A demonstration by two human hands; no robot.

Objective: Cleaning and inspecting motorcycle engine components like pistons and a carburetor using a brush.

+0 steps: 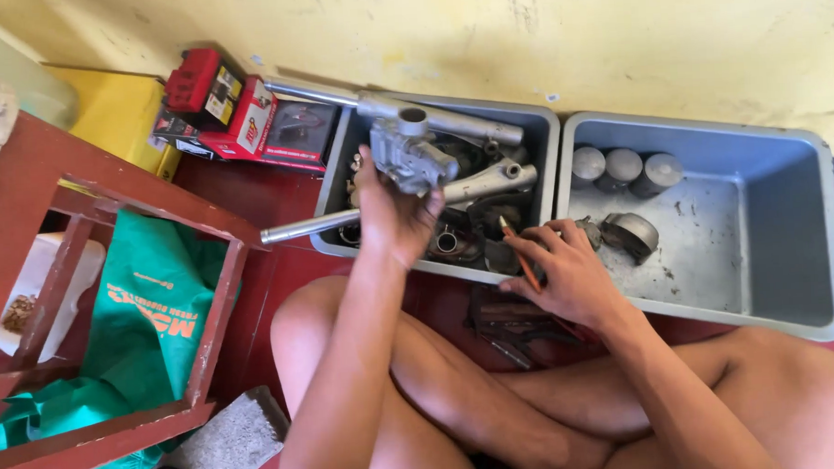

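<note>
Currently a grey metal casting (412, 150) is gripped in the left hand (393, 208), raised above the left tray (339, 163); an orange-handled tool (521, 259) is held by the right hand (566, 275). Two grey trays and three cylinders (623, 167) are counted.

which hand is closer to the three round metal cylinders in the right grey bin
Right. The right hand sits at that bin's near-left edge, below the cylinders; the left hand is over the other bin.

Upper left: red boxes (232, 111) beside a yellow container (122, 115). Lower left: green cloth (147, 318) under a red wooden frame (111, 194). Right: grey tub (787, 240) with three metal cylinders (623, 167).
</note>
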